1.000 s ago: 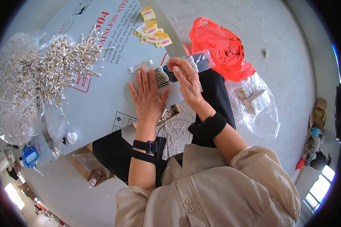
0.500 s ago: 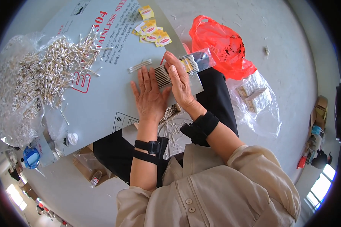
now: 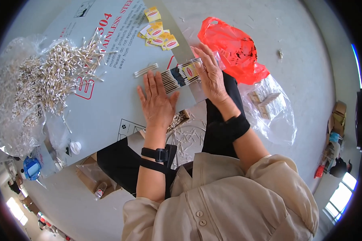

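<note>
A flat row of cotton swabs [image 3: 171,83] lies side by side near the right edge of the table. A yellow card [image 3: 189,71] rests on the row, and a dark patch shows across the swabs beside it. My left hand [image 3: 159,102] is flat on the table with fingers spread, at the row's left end. My right hand [image 3: 213,80] is at the right end, fingers stretched out and thumb by the swab tips. Part of a clear plastic bag [image 3: 220,61] shows behind my right fingers. A few loose swabs [image 3: 146,70] lie beyond my left fingertips.
A big heap of swabs [image 3: 56,76] spills from a clear bag at the left. Several yellow cards [image 3: 159,36] lie at the far edge. On the floor at right are a red plastic bag [image 3: 229,44] and a clear bag [image 3: 283,116] with white packs. An open box [image 3: 180,118] holds swabs below the table.
My right hand has moved right, off the middle of the swab row to its right end, uncovering the card and dark patch. My left hand stays nearly in place.
</note>
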Tool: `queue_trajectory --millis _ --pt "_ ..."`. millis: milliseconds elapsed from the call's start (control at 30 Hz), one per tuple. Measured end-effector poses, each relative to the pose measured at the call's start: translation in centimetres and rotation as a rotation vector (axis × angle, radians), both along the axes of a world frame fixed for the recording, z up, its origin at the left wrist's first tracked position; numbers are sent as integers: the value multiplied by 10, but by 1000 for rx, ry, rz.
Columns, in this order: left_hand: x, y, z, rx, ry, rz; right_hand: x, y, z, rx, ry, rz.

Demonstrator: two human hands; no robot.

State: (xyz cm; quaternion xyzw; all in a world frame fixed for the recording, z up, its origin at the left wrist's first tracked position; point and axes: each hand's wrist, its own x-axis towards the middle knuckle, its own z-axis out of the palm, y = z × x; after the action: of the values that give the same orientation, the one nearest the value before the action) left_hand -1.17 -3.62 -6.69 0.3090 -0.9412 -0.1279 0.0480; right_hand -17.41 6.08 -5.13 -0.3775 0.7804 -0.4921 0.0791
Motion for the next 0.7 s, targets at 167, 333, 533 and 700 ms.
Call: queue_trajectory --millis 167,333,533,700 --pt "-2 1 -2 -13 -12 10 -9 27 -7 436 419 204" --pt "-6 5 -3 -32 -21 22 -6 30 -16 492 389 246" --pt "-15 7 -5 -58 -50 17 -5 29 -15 493 375 248" --pt "-16 9 -4 -66 -44 19 -4 28 -16 467 329 229"
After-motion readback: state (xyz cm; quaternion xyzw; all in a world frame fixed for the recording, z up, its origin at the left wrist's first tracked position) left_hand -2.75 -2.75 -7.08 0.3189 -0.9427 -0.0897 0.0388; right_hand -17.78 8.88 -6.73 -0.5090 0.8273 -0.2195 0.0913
